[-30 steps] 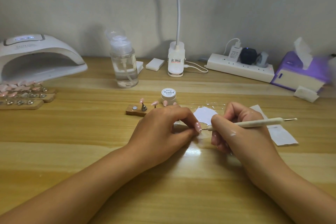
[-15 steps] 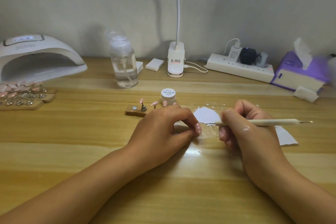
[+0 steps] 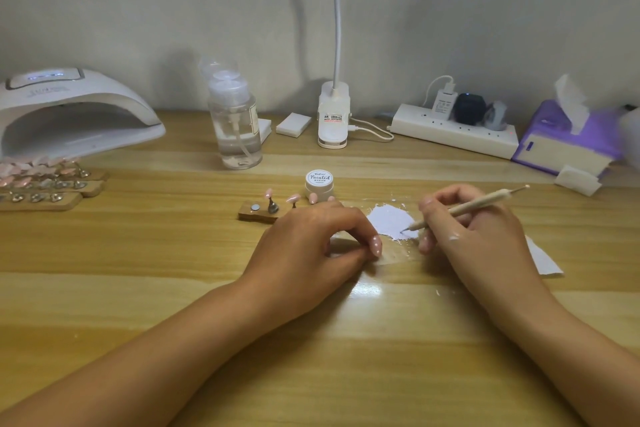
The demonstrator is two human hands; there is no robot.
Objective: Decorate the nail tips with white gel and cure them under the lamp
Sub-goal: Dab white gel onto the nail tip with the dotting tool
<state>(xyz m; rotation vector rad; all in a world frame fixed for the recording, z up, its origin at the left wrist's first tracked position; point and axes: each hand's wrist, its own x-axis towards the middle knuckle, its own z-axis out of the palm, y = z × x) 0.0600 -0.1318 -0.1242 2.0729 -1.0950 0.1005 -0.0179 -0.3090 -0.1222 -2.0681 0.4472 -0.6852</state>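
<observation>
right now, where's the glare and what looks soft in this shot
Head view: a bright glare patch on the table by the left hand; the tissue box at the right edge is blurred; the bottle throws a soft shadow behind it.

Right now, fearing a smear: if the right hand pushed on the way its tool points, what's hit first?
The white gel patch, at the tip of the tool; beyond it, probably the left hand, depth unclear.
</observation>
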